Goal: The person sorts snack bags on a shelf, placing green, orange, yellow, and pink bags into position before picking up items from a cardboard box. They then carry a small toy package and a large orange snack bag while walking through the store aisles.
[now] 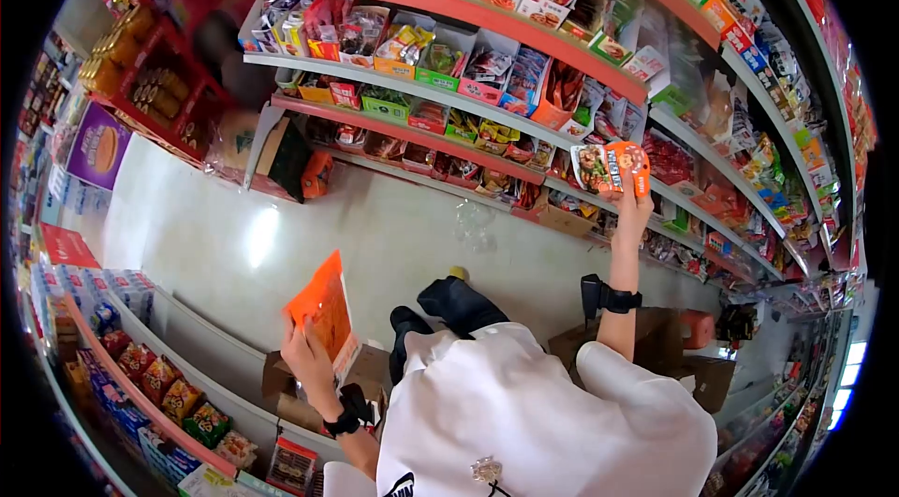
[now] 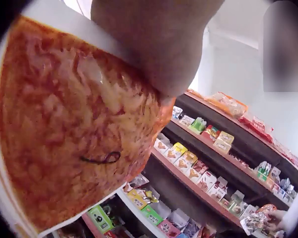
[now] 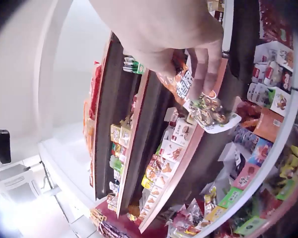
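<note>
My left hand (image 1: pixel 307 361) pinches a flat orange packet (image 1: pixel 323 310) by its edge, low at the left. In the left wrist view the packet (image 2: pixel 74 129) fills the left side, its face reddish-orange with a dark curled mark, and the hand (image 2: pixel 154 44) is above it. My right hand (image 1: pixel 631 216), reached out toward the shelves, grips a small orange and white snack packet (image 1: pixel 609 169). The right wrist view shows fingers of that hand (image 3: pixel 174 44) curled over the packet (image 3: pixel 211 113), whose food picture faces outward.
Curved shelves (image 1: pixel 421 103) of boxed snack packets run across the front and right. A lower shelf (image 1: pixel 150 375) with snack bags stands at the left, cardboard boxes (image 1: pixel 702 380) lie behind the right arm, and a red rack of jars (image 1: pixel 154 89) is at the upper left.
</note>
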{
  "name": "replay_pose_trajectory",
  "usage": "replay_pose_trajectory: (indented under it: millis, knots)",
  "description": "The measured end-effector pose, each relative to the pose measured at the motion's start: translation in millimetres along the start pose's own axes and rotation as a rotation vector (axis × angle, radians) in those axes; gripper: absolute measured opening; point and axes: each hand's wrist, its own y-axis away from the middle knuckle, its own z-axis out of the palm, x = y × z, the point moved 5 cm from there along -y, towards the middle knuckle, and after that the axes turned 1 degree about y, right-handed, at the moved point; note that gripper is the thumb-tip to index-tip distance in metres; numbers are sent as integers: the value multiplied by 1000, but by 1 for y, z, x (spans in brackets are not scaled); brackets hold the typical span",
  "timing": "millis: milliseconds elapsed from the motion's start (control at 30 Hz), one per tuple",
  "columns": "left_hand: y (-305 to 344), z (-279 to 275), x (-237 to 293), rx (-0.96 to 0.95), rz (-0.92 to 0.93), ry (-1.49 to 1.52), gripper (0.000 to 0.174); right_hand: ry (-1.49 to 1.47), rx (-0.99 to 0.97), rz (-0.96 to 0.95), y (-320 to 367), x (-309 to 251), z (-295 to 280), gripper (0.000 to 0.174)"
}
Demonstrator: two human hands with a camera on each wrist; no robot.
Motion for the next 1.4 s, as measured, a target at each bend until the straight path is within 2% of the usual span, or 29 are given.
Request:
replay_pose_trajectory:
  millis: [33,100,167,267,367,433,567,733,800,833,900,967,1067,1200,1267,1300,1367,1400]
  knots:
    - [0,-1,10,-130,-134,-40,26,-36,18,-12,-6,4,-6,26]
    - [10,5,5,-158,-108,-80,26,-211,6,-11,-23,19,-17,28]
    - [14,14,28,-179,-120,-59,28,-302,-38,75,-35,23,-19,29]
    - [21,39,53,-49,23,-101,27,-339,-69,112,-62,26,-21,30]
    - [31,69,74,-95,-64,-111,25,-303,-126,86,-91,34,-31,29]
    - [33,88,96,-85,-52,-89,24,-299,-170,38,-114,46,-35,30]
    - [40,122,146,-64,4,-55,24,31,-171,-2,-168,117,-64,34]
    - [66,146,167,-72,-72,-34,21,105,-250,-54,-207,153,-82,37]
    - [79,154,165,-37,-85,-41,20,94,-308,-62,-222,163,-69,38]
    - [81,157,169,-42,-83,-45,20,59,-343,-156,-231,174,-58,41]
    - [90,157,176,-53,-91,-61,19,202,-421,-204,-252,192,-38,42]
    - [97,158,178,-71,-145,-101,19,214,-418,-282,-248,180,-12,43]
    - [103,153,185,-50,-161,-137,18,563,-461,-310,-260,189,11,41]
    - [121,146,190,-7,-203,-110,17,674,-513,-304,-278,209,25,38]
    - [133,141,192,18,-237,-100,17,695,-522,-369,-283,198,24,37]
    - [137,137,198,30,-282,-137,14,587,-544,-232,-279,192,22,35]
    - [153,138,190,-10,-278,-179,11,482,-588,-266,-311,233,18,35]
    - [162,135,186,-27,-290,-207,10,298,-590,-33,-324,260,16,37]
